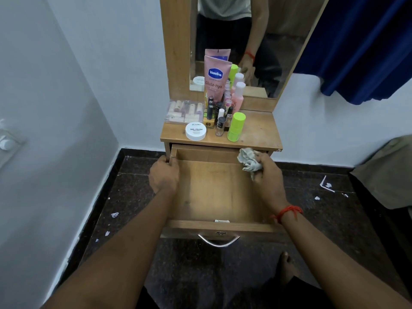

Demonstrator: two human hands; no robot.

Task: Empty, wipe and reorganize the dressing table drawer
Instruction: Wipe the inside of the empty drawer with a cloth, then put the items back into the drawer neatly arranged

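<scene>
Gripping drawer [214,192] wall, left hand [163,175]; right hand [268,172] clutching cloth [248,160].

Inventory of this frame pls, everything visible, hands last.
drawer: 1, brown wood, pulled open, empty
cloth: 1, grey-white, drawer's back right corner
Vaseline tube: 1, pink, back of tabletop
tub: 1, white, tabletop front
green bottle: 1, lime, right of tub
pink bottle: 1, pink, tabletop back
clear box: 1, clear, tabletop left
small bottles: several, mixed, tabletop middle
mirror: 1, behind tabletop
curtain: 1, blue, upper right
paper scraps: several, white, dark floor
left grip: 1, holds drawer's left wall
right grip: 1, holds cloth
</scene>
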